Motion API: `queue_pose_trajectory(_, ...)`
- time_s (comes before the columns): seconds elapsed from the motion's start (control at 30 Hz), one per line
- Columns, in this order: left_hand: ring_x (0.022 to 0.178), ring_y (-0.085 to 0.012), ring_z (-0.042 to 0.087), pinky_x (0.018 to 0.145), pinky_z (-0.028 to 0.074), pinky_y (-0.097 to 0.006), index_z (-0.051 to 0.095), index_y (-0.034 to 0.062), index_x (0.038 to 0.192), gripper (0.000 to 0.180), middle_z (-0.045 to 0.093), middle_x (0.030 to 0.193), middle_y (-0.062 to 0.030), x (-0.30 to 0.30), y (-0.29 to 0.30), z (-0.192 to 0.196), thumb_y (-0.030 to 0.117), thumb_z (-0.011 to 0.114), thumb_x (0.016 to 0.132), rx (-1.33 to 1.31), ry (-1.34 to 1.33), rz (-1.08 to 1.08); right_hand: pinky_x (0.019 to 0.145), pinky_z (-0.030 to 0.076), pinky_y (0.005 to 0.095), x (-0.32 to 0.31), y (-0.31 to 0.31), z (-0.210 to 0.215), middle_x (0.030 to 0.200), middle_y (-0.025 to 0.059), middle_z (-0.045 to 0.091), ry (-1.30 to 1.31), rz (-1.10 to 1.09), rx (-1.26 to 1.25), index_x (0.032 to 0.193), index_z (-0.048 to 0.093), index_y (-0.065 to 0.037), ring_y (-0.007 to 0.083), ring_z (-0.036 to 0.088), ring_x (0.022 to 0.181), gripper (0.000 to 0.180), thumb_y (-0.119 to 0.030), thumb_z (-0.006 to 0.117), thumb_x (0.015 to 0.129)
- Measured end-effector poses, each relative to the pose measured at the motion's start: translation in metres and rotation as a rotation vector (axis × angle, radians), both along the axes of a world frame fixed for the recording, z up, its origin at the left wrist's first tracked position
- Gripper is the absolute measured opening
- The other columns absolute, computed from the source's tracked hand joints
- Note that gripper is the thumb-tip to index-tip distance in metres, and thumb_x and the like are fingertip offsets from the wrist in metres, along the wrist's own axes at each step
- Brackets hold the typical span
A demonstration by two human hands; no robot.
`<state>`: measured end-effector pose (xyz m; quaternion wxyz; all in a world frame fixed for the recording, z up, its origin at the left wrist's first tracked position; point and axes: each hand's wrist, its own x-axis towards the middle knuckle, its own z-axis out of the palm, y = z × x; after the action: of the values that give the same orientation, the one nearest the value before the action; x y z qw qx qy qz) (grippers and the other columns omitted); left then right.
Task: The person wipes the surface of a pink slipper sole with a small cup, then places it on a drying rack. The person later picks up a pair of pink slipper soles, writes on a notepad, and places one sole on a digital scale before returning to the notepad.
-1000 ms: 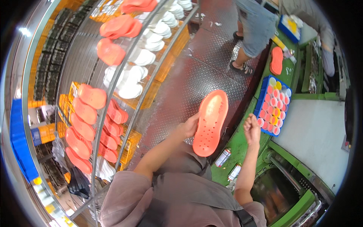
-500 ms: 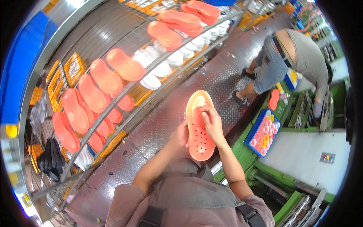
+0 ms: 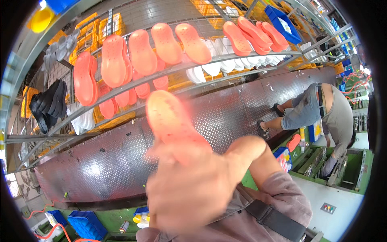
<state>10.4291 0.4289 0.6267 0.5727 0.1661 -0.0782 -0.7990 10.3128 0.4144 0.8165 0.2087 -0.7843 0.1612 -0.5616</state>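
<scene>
Close in front of me, my right hand [image 3: 193, 185] is blurred by motion, its fingers closed around the near end of a coral shoe sole [image 3: 169, 117]. The sole points up and away, towards the rack. My left hand is largely hidden behind the right one, and its fingers cannot be made out clearly. Beyond the held sole, several coral soles [image 3: 143, 52] stand in a row, leaning along the top of a wire rack [image 3: 133, 84]. White soles [image 3: 197, 74] hang lower on it, and black soles [image 3: 50, 105] are bunched at its left end.
A metal tread-plate floor [image 3: 117, 161] runs between the rack and the green machines [image 3: 310, 165]. At right another person [image 3: 334, 109] bends over a machine. Blue trays [image 3: 86, 224] sit at lower left; another blue tray [image 3: 284, 159], holding coloured cups, is at right.
My view has turned left, towards the rack. The sole, held upright between both hands before, is now thrust forward in my right hand. My left hand has become mostly hidden.
</scene>
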Motion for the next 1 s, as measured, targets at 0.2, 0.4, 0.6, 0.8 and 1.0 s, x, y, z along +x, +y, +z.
queue_pose_trajectory(0.2,0.132,-0.0340,0.053,0.109,0.047,-0.053,0.036,0.0101,0.155,0.073,0.050,0.149,-0.0121,0.161,0.023,-0.014,0.060,0.046,0.103,0.126,0.002,0.339,0.093,0.052,0.0484,0.163,0.025,0.040,0.064,-0.0020,0.043,-0.353,0.268,-0.229,0.066,0.053,-0.012,0.0160,0.048,0.059,0.029,-0.007,0.060,0.094)
queue_pose_trajectory(0.4,0.132,-0.0331,0.052,0.109,0.046,-0.052,0.038,0.0107,0.155,0.069,0.050,0.150,-0.0109,0.309,0.047,-0.016,0.057,0.046,0.104,0.127,-0.006,0.538,0.088,0.056,0.0455,0.289,0.024,0.051,0.062,-0.0014,0.049,-0.423,0.397,-0.230,0.066,0.054,-0.009,0.0161,0.050,0.056,0.025,-0.004,0.062,0.089)
queue_pose_trajectory(0.6,0.135,-0.0332,0.050,0.113,0.042,-0.054,0.037,0.0107,0.155,0.071,0.047,0.152,-0.0105,0.456,0.079,-0.017,0.057,0.050,0.103,0.064,0.086,0.730,0.082,0.053,0.0418,0.458,0.028,0.058,0.071,0.0006,0.055,-0.391,0.661,-0.251,0.077,0.059,-0.009,0.0159,0.052,0.062,0.011,-0.007,0.065,0.087)
queue_pose_trajectory(0.8,0.137,-0.0320,0.049,0.113,0.043,-0.053,0.036,0.0103,0.155,0.071,0.047,0.153,-0.0103,0.592,0.108,-0.017,0.056,0.050,0.103,0.029,0.169,1.034,0.075,0.050,0.0381,0.626,0.021,0.050,0.080,0.0025,0.061,-0.332,0.926,-0.280,0.089,0.064,-0.009,0.0158,0.055,0.068,0.006,-0.010,0.068,0.084)
queue_pose_trajectory(1.0,0.133,-0.0293,0.055,0.110,0.047,-0.049,0.037,0.0076,0.154,0.064,0.051,0.150,-0.0118,0.779,0.136,-0.023,0.051,0.043,0.107,-0.043,0.233,1.266,0.090,0.049,0.0477,0.837,-0.041,-0.006,0.098,0.0074,0.064,0.101,0.989,-0.041,0.096,0.064,-0.009,0.0269,0.063,0.092,0.022,-0.018,0.078,0.082)
